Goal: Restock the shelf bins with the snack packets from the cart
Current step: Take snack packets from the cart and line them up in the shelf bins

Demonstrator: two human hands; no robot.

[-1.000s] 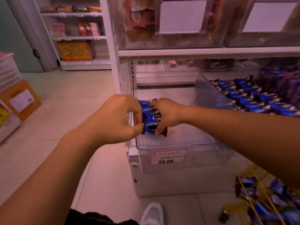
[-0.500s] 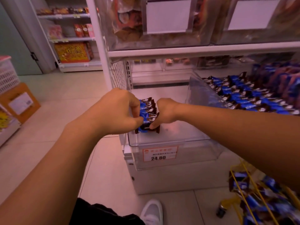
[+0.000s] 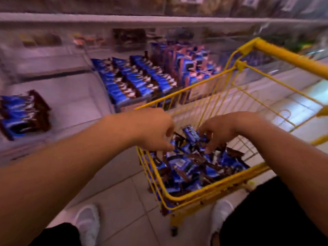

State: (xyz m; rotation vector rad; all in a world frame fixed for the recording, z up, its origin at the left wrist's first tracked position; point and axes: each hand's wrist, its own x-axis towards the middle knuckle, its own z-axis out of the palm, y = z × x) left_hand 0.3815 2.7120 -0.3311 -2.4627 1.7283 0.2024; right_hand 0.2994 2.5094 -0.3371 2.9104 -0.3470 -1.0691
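- Both my hands are down in the yellow wire cart (image 3: 204,194), over the heap of blue snack packets (image 3: 191,166) that fills its bottom.
- My left hand (image 3: 152,130) has its fingers curled down at the top of the heap near the cart's left wall; the blur keeps me from telling whether it holds a packet.
- My right hand (image 3: 225,128) has its fingers bent and spread, tips touching the packets; one packet (image 3: 190,134) sticks up between my two hands, and I cannot tell if either grips it.
- The cart's wire rim and its thick yellow handle (image 3: 291,55) stand between me and the shelf.
- Beyond the cart's far rim sits a clear bin (image 3: 134,80) with tidy rows of the same blue packets.
- Left of the cart, another clear bin (image 3: 74,105) holds a small stack of packets (image 3: 23,114) at its left end.
- A white shelf board (image 3: 124,18) runs across above the bins, blurred goods behind it.
- The floor (image 3: 124,201) is pale tile; my white shoes (image 3: 87,222) stand at either side of the cart's near corner.
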